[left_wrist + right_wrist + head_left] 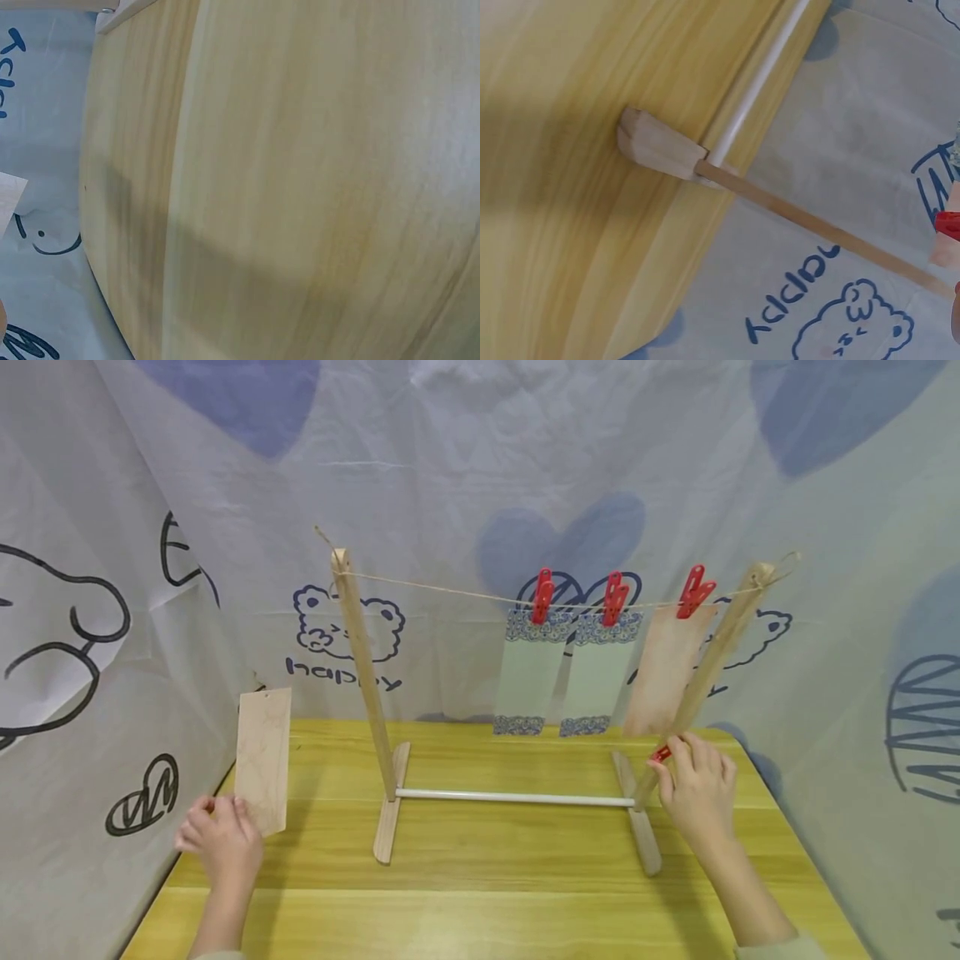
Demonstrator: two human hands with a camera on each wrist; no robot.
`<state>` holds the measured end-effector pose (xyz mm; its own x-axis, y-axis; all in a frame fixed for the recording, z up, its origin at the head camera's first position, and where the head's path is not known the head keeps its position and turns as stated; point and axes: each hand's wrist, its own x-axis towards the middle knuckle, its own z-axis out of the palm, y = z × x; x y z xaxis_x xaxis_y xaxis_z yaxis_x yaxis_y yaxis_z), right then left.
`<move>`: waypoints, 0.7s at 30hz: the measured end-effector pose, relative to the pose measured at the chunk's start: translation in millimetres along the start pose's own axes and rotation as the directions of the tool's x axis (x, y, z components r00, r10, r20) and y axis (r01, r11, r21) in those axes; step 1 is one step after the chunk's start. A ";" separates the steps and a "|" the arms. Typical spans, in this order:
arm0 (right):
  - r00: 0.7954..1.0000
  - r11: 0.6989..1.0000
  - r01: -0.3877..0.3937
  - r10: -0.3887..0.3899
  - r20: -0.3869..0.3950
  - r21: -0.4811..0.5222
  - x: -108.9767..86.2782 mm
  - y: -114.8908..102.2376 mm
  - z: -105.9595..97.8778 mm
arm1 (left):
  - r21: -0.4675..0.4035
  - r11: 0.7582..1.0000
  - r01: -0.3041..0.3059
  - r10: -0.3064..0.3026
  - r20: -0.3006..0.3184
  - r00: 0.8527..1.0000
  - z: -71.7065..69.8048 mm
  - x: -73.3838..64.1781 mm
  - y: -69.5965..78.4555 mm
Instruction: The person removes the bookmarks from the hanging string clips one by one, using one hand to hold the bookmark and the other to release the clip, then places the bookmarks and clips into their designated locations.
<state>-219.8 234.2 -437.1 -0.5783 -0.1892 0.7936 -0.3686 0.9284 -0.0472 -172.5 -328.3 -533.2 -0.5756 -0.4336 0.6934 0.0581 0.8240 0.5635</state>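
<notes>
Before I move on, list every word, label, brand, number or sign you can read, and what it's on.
"happy": white backdrop, below the left bear drawing, head view.
"appy": same backdrop, right wrist view; first letter partly hidden by wooden post.
Head view, right bear drawing: word mostly covered, unreadable.
E-like mark, backdrop's left side: unclear whether lettering.
Left wrist view: partial lettering on backdrop, unreadable.
Cards and red clothespins: no readable text.
</notes>
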 end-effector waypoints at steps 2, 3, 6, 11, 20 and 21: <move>1.000 1.000 -0.013 0.014 0.012 -0.007 -3.2 1.9 0.7 | 0.013 1.000 0.018 -0.018 0.031 0.999 -1.4 -1.1 -2.3; 1.000 1.000 -0.022 0.022 0.015 -0.010 -4.7 2.7 1.0 | 0.018 0.999 0.026 -0.027 0.046 0.999 -2.0 -1.6 -3.3; 0.999 0.999 -0.036 0.037 0.013 -0.020 -9.1 5.1 1.9 | 0.025 0.998 0.050 -0.052 0.087 0.995 -3.6 -2.7 -6.4; 0.999 0.998 -0.044 0.045 0.023 -0.041 -17.7 10.3 3.4 | 0.031 0.997 0.067 -0.070 0.098 0.993 -5.4 -5.6 -11.8; 0.998 0.997 -0.055 0.057 0.041 -0.052 -35.2 18.4 6.8 | 0.055 0.996 0.077 -0.082 0.085 0.993 -7.8 -11.9 -19.8; 0.997 0.997 -0.059 0.062 0.045 -0.053 -37.1 18.9 7.1 | 0.059 0.995 0.079 -0.084 0.089 0.993 -8.0 -12.7 -20.7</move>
<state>-210.4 256.5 -471.7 -0.6322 -0.1456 0.7610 -0.2942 0.9537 -0.0619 -159.9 -342.8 -550.1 -0.6483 -0.4674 0.6010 -0.0355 0.8071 0.5894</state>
